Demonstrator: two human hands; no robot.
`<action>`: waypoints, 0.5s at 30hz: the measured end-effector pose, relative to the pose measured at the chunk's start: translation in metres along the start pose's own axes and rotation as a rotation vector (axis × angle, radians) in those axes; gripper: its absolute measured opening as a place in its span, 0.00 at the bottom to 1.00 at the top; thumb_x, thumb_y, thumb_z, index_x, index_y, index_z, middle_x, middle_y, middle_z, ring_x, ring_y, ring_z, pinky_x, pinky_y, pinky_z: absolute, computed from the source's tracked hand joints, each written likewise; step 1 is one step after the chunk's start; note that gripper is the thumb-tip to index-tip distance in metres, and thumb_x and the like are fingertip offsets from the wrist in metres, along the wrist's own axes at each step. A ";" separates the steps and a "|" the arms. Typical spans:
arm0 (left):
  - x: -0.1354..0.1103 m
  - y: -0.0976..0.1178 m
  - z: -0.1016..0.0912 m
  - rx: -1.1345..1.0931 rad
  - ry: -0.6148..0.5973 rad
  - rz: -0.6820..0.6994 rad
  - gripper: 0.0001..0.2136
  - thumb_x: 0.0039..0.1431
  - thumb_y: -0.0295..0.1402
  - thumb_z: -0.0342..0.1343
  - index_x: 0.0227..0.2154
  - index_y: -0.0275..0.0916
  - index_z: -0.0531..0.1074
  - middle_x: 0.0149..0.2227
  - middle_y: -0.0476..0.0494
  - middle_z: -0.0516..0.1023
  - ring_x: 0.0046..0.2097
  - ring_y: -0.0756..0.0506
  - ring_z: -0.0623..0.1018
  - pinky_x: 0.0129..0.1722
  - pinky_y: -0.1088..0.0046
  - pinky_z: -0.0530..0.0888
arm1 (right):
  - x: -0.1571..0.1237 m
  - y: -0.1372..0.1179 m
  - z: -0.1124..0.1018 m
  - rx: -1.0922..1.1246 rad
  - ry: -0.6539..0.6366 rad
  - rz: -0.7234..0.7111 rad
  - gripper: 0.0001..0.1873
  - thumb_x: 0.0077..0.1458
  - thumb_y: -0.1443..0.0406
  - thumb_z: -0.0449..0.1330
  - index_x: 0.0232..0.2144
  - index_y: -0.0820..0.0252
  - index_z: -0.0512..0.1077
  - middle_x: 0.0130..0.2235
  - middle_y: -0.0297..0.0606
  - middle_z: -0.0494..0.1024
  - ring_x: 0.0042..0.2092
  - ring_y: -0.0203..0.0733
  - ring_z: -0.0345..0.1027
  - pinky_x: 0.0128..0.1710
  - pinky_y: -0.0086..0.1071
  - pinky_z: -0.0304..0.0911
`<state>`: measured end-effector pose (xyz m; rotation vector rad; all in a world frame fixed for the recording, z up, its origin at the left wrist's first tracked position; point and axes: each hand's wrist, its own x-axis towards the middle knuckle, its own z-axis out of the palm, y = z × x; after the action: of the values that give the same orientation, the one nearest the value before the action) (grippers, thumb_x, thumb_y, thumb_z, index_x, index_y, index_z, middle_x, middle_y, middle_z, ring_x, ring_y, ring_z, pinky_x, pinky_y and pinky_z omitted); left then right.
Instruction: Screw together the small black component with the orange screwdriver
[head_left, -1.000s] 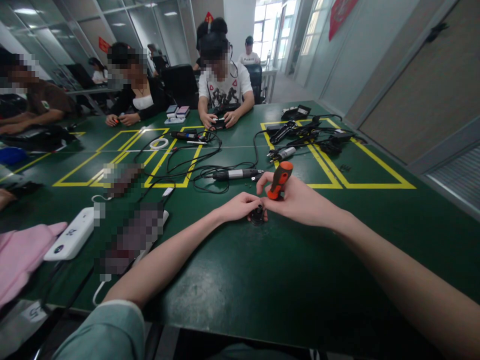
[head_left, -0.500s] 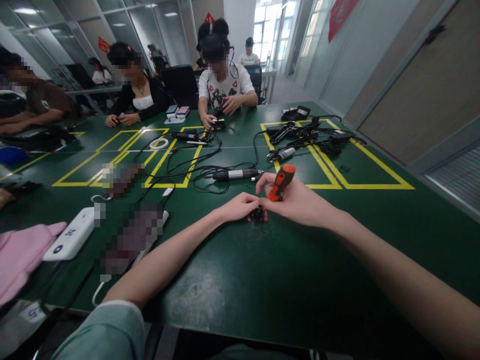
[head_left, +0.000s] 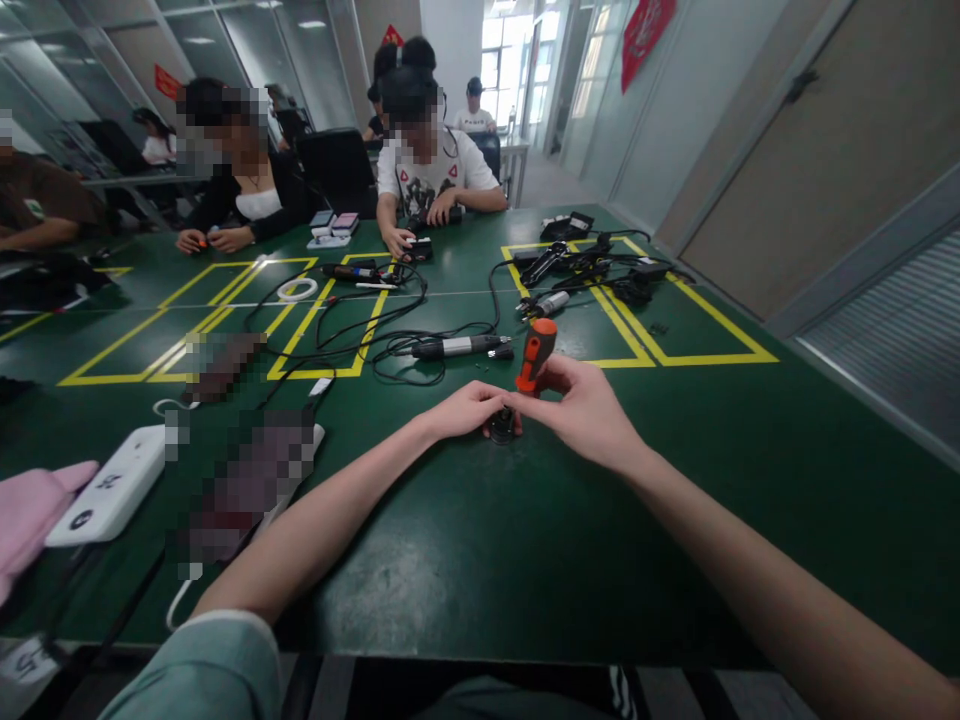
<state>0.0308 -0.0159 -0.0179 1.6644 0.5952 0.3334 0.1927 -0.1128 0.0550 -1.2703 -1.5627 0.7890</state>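
Grip: the orange-handled screwdriver is pinched in the right hand, and the small black part is held by the left hand.
The part is seated on the green table under the near-upright screwdriver; any markings are too small to be read.

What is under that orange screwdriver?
A small dark round part sits under the orange screwdriver, on the green table, steadied by the left hand. The right hand holds the screwdriver. Fingers hide the tip and where it meets the part.
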 end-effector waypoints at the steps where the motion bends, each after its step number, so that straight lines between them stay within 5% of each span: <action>1: 0.000 -0.001 0.000 0.002 -0.003 0.006 0.19 0.72 0.41 0.51 0.33 0.32 0.79 0.36 0.39 0.85 0.29 0.51 0.77 0.27 0.79 0.71 | -0.002 0.003 0.003 0.033 0.042 0.001 0.18 0.48 0.52 0.72 0.28 0.58 0.73 0.29 0.35 0.78 0.33 0.42 0.72 0.37 0.37 0.70; 9: 0.000 0.001 0.000 -0.015 -0.012 0.020 0.24 0.68 0.52 0.54 0.32 0.33 0.78 0.33 0.41 0.83 0.29 0.51 0.75 0.26 0.79 0.70 | -0.015 0.023 0.016 0.204 0.253 -0.088 0.20 0.42 0.50 0.77 0.26 0.58 0.80 0.27 0.37 0.82 0.29 0.41 0.74 0.31 0.35 0.73; 15: 0.002 -0.002 0.001 -0.007 -0.006 0.047 0.24 0.66 0.53 0.55 0.32 0.33 0.78 0.31 0.42 0.81 0.29 0.50 0.75 0.26 0.78 0.70 | -0.023 0.024 0.018 0.176 0.262 -0.129 0.10 0.50 0.58 0.74 0.31 0.58 0.83 0.28 0.36 0.83 0.28 0.38 0.73 0.30 0.33 0.72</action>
<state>0.0330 -0.0155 -0.0203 1.6739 0.5506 0.3645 0.1850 -0.1279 0.0206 -1.0858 -1.3199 0.6356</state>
